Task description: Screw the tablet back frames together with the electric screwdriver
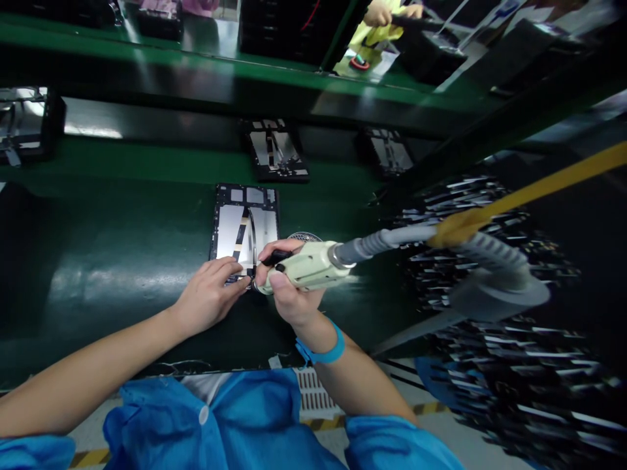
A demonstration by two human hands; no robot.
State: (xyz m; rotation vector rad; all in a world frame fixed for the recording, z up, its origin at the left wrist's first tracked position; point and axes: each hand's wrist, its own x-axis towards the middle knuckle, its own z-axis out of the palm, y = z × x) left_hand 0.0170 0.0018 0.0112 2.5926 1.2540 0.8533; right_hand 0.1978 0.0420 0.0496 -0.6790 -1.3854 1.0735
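Observation:
An opened tablet (228,222) lies on the green work surface, its silver inner plates crossed by a dark flat cable and a thin black cable. My left hand (208,294) rests at the tablet's lower edge, fingers stretched out and thumb apart, touching it. In my right hand (294,303) is a pale green electric screwdriver (313,266), its front end pointing left at the tablet's lower right corner. The bit's tip and the spot beneath it are hidden by my fingers. Partly behind the screwdriver sits a round metal dish (304,236), its contents too small to tell.
A grey cord (406,235) runs right from the screwdriver, tied to a yellow strap (553,184). Similar tablets (278,153) lie on the strip behind. Dark slotted racks (490,339) of thin parts stand at the right. A co-worker's hands (379,13) show across the line.

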